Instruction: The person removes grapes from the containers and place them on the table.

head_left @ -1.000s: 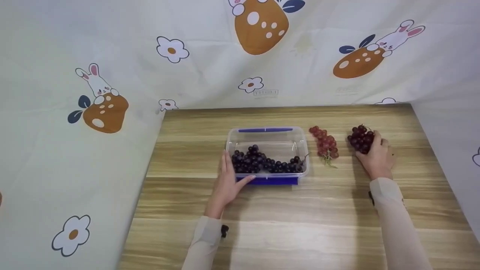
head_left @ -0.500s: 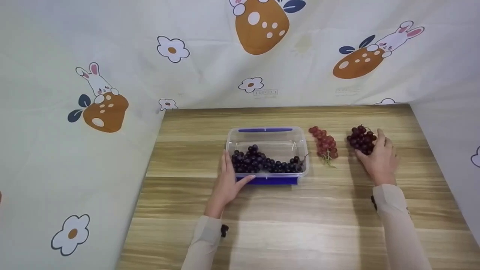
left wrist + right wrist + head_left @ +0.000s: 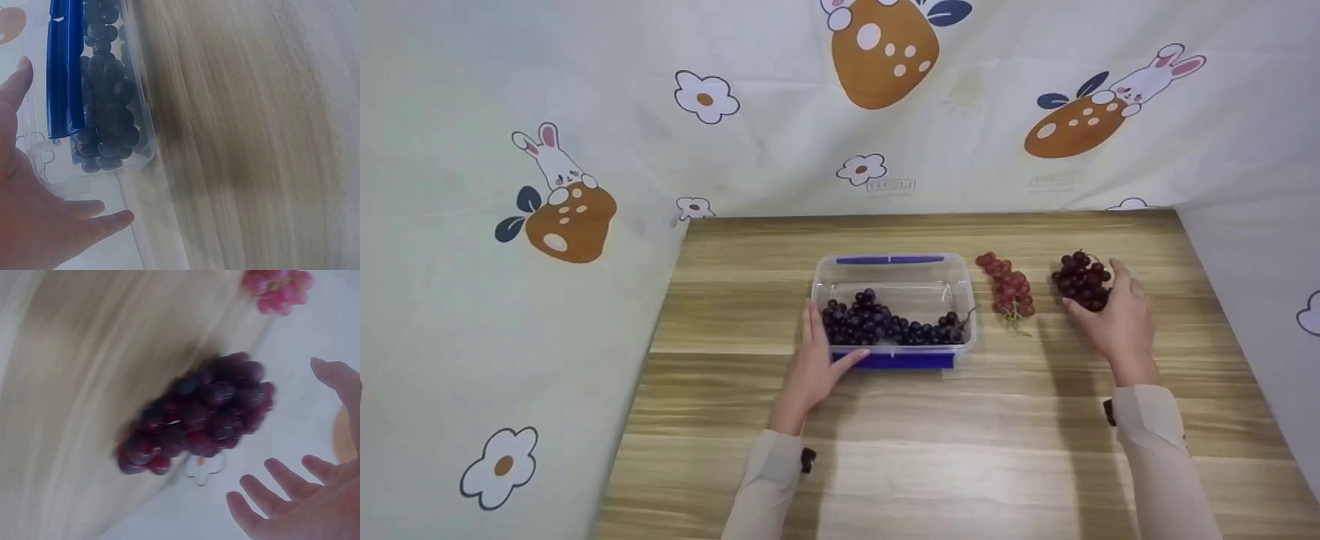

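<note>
A clear plastic food box (image 3: 894, 350) with blue clips stands on the table, dark grapes (image 3: 859, 321) lying along its near side. My left hand (image 3: 810, 367) rests at the box's left near corner, fingers straight along the side and thumb by the front rim. In the left wrist view, that hand (image 3: 45, 219) is spread beside the blue clip (image 3: 64, 73). A bunch of dark red grapes (image 3: 1081, 279) lies at the right. Around its right side my right hand (image 3: 1121, 326) is spread; the right wrist view shows a gap between fingers (image 3: 287, 478) and grapes (image 3: 194, 417).
A lighter red bunch of grapes (image 3: 1009, 285) with a green stem lies between the box and the dark red bunch. Behind the wooden table (image 3: 960, 442) hangs a pale cloth (image 3: 780, 142) printed with rabbits, strawberries and flowers.
My right hand has drawn back a little, toward me and to the right, with its fingers opening from the dark red grapes. The left hand and the box have stayed in place.
</note>
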Demonstrator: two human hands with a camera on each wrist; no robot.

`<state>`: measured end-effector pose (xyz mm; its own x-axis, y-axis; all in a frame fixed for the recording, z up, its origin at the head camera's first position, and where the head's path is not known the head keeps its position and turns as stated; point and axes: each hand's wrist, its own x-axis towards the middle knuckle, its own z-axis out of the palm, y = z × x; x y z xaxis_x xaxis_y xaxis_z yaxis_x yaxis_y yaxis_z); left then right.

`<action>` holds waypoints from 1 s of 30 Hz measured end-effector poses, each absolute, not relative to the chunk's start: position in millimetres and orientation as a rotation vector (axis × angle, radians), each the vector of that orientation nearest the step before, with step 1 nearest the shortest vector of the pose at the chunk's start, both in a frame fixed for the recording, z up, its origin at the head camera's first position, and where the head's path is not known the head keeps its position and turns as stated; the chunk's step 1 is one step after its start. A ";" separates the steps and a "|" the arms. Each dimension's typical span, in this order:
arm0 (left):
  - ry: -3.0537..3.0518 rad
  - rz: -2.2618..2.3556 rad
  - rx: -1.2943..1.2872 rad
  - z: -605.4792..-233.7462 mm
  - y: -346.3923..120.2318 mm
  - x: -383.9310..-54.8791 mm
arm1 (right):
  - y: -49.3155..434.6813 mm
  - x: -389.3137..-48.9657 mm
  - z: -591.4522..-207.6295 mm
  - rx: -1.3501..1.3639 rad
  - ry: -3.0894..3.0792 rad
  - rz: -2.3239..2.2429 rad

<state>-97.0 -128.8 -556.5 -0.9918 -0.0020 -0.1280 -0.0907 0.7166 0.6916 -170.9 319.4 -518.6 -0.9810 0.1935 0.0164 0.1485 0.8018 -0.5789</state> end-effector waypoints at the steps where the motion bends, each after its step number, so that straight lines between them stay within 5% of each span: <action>1: 2.802 1.133 -0.072 -556.7 -129.0 -97.1 | 316.2 -169.2 -515.7 -0.250 -2.898 0.936; 30: 2.798 1.109 -0.081 -556.8 -129.0 -97.3 | 193.7 -162.5 -464.8 0.335 -2.742 1.333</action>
<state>-97.3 -129.0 -556.8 -0.9901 -0.0021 -0.1406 -0.0978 0.7282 0.6783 -162.5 193.7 -464.8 -0.9735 -0.1626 0.1610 -0.2271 0.5993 -0.7676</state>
